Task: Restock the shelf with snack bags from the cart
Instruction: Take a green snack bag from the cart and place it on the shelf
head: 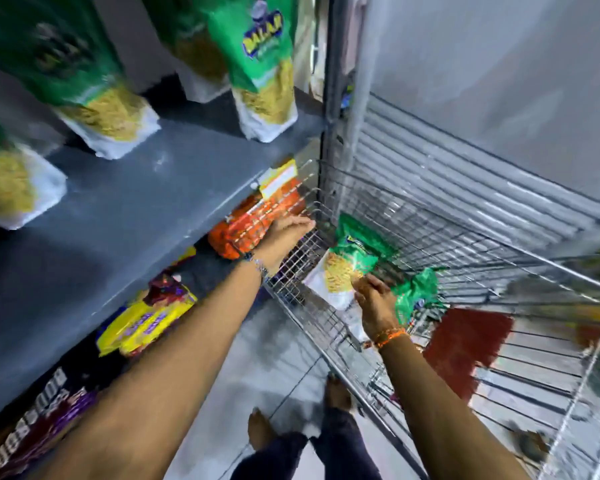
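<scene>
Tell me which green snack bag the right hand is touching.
The green-and-white bag leaning on the cart's wire wall; the right hand is on its lower edge. The other green bags stand upright on the shelf.

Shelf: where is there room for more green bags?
The grey shelf is bare along its front, from the green bags standing at the back out to the yellow tag. The back row is crowded. The shelf below is packed with orange packs and yellow packs.
</scene>
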Demonstrator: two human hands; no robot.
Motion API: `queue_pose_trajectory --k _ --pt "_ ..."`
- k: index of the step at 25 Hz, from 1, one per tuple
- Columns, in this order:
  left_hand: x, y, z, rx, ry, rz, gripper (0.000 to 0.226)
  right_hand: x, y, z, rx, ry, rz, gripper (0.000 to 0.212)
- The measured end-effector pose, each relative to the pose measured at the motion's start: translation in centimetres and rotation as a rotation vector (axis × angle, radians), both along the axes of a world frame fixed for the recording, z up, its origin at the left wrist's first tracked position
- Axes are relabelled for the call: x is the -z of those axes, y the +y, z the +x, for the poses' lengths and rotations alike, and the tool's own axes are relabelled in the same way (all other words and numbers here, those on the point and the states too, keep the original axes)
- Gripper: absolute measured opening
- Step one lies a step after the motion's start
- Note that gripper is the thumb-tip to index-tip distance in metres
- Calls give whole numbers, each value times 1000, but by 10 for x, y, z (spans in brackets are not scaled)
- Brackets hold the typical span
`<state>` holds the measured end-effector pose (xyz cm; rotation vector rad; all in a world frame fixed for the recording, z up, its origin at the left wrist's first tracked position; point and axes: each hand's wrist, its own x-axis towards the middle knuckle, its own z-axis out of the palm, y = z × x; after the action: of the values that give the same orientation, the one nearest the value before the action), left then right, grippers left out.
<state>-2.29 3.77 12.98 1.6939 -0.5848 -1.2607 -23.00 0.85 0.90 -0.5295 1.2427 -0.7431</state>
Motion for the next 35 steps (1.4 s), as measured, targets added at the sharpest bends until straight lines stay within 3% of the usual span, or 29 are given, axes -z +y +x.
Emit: queue_pose_trajectory --k 3,5,8,13,15,17,20,23,29,35 --pt "55 -52 -6 99 -2 198 35 54 -18 7 -50 137 -18 28" --pt "88 -77 -3 202 -115 260 38 101 -25 14 -93 234 -25 35" --pt "142 -107 -4 314 -180 308 35 154 -36 17 -76 451 38 70" --pt "229 -132 -1 419 -227 390 29 156 -52 29 -82 303 85 70" --pt "265 -141 4 382 -171 398 31 170 -55 31 -72 217 69 59" --pt "265 -143 4 334 -155 390 52 168 -57 31 -70 176 80 50" --pt "245 -145 1 271 -98 376 47 163 -60 28 -97 118 90 42" --pt "232 -138 0 199 -96 382 61 155 -57 23 -163 125 75 45" --pt "175 -99 15 28 13 327 18 110 -28 12 -243 89 -48 72" --pt "83 -40 18 -173 137 146 13 18 -15 5 -385 44 -196 58"
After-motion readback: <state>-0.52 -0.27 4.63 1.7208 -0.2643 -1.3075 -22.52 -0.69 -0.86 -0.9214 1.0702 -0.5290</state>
